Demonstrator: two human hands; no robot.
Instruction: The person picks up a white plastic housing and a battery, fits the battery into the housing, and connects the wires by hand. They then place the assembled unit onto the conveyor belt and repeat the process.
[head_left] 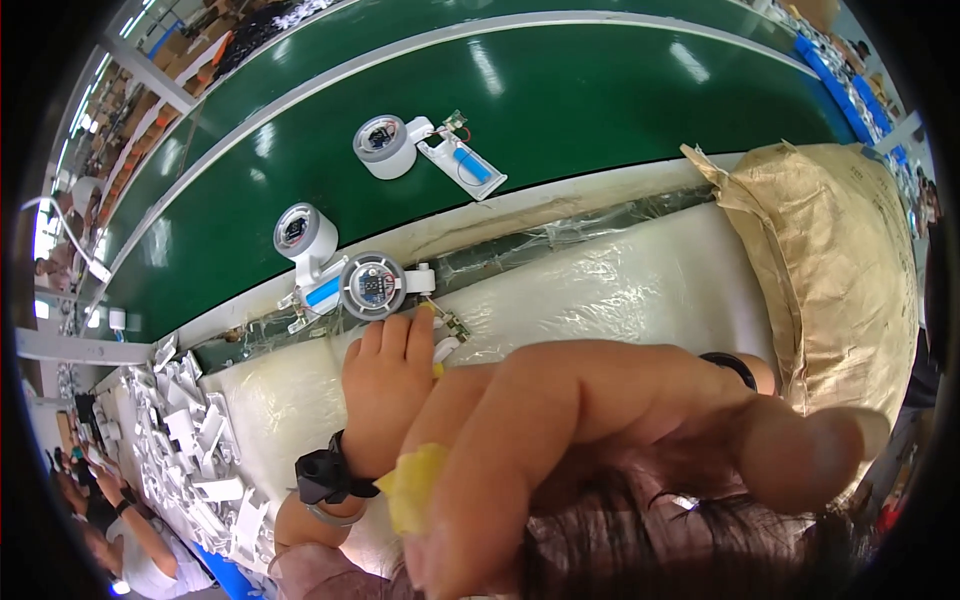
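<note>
My left hand (pixel 392 372) closes over a white device with a round grey-rimmed head (pixel 372 286); its fingertips lie at the lower rim. A small green circuit board (pixel 457 327) and a white piece stick out beside the fingers. The thumb is hidden. Large in the foreground, my right hand (pixel 610 430) is raised close to the camera, its fingers bent and the thumb apart, with nothing seen in it. Yellow tape (pixel 414 490) wraps one of its fingers. Just beyond my left hand lies a similar white device (pixel 305 232) with a blue battery (pixel 324 292).
Another white device (pixel 385 147), with its handle open, lies on the green conveyor belt (pixel 600 110). White plastic parts (pixel 190 440) are heaped at the left. Clear film covers the pale bench (pixel 620 270). A brown paper sack (pixel 840 270) stands right. A person (pixel 150 540) works at far left.
</note>
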